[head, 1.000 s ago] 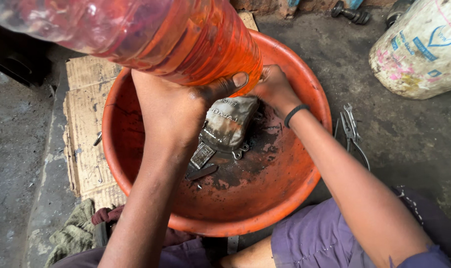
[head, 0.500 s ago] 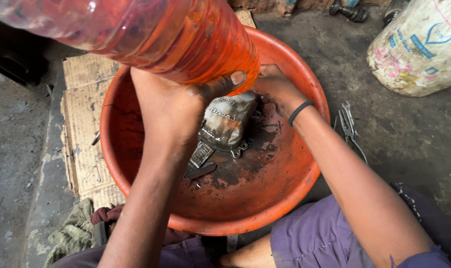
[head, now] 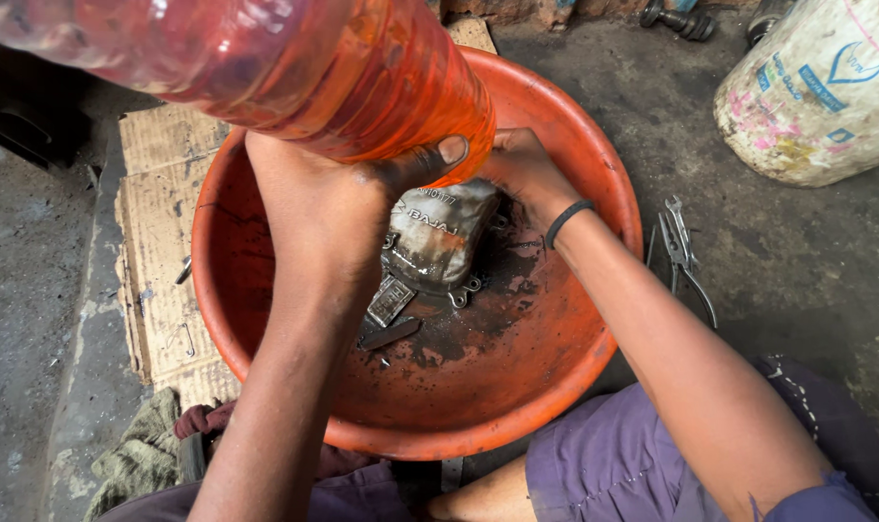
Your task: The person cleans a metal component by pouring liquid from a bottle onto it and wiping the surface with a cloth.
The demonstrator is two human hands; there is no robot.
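Note:
A large clear plastic bottle (head: 294, 68) with orange-red liquid is tilted over an orange basin (head: 556, 387). My left hand (head: 333, 208) grips the bottle from below, thumb across its lower part. My right hand (head: 522, 169) is at the bottle's hidden lower end, over the basin's far side; what it touches is hidden. Under the bottle, in the basin, lies a grey, greasy metal engine cover (head: 439, 242), with smaller metal parts (head: 386, 314) in front of it in dark oily liquid.
Worn cardboard (head: 154, 280) lies under the basin's left side. Pliers and a small wrench (head: 681, 256) lie on the concrete floor to the right. A white sack-wrapped container (head: 817, 87) stands at the upper right. Rags (head: 149, 454) lie at the lower left.
Bottle and both hands have shifted slightly left and up in view; the grip is unchanged.

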